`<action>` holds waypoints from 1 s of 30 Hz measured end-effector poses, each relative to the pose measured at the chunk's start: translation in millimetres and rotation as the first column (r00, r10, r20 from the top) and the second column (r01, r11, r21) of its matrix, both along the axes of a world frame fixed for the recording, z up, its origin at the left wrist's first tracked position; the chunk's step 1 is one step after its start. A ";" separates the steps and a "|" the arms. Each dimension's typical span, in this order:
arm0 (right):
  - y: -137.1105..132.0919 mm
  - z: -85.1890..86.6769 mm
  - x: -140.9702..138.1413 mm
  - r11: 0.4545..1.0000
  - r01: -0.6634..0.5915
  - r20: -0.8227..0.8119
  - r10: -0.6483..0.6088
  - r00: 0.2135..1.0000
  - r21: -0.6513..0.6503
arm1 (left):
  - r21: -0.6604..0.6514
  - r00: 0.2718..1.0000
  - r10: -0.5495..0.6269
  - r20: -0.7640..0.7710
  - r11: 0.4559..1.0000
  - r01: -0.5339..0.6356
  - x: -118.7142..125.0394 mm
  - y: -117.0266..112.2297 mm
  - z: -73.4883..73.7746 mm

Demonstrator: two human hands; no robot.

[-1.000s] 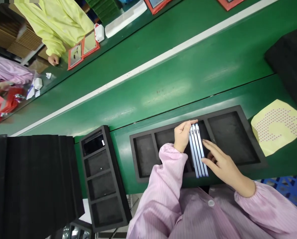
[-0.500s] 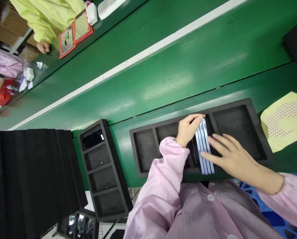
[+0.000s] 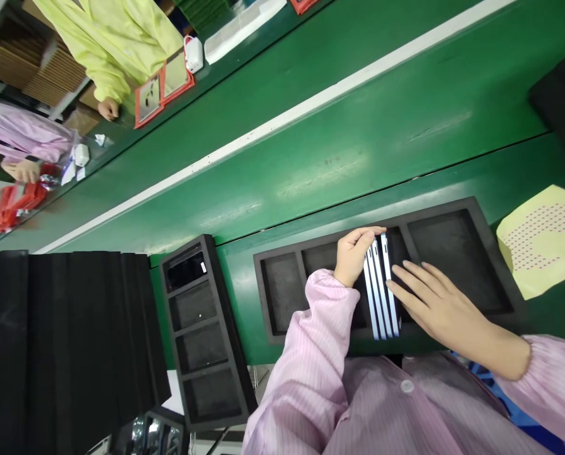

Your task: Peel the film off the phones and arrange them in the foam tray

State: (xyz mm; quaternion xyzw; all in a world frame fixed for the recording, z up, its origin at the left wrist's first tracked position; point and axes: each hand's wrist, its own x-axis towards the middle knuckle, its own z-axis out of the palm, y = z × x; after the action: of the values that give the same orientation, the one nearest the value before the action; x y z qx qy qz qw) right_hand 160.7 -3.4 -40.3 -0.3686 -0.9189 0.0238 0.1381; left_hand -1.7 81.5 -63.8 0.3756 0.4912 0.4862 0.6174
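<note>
In the head view, the left hand (image 3: pixel 355 256), at the stack's eleven o'clock, grips the upper end of four blue-edged phones (image 3: pixel 382 291) over the black tray (image 3: pixel 493 253). The outermost now splays away, unlike a second ago; the right hand (image 3: pixel 437 297), at three o'clock, spreads loosely beside it, contact unclear.

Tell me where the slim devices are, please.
In the head view, the slim devices are right of centre, between left hand and right hand, over a black tray.
</note>
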 end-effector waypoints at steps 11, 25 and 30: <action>-15.6 -12.5 -9.6 0.988 0.105 -0.141 -0.120 0.983 -0.111 | -0.060 0.997 0.047 0.069 0.997 -0.043 4.0 -3.9 -2.7; -0.4 -4.0 -25.6 0.965 0.143 -0.378 -0.219 0.899 -0.218 | -0.094 0.990 0.086 0.114 0.993 -0.075 -0.8 -6.9 -2.6; 4.0 -7.0 -32.1 0.955 0.179 -0.395 -0.263 0.880 -0.238 | -0.171 0.988 0.103 0.119 0.982 -0.082 -2.2 -8.9 -3.9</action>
State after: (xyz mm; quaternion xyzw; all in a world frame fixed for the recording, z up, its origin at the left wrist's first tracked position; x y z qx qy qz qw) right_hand 128.6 0.6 -47.3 -0.4691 -0.8121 0.1765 0.2989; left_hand -3.9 72.6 -67.7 0.2680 0.5064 0.4948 0.6533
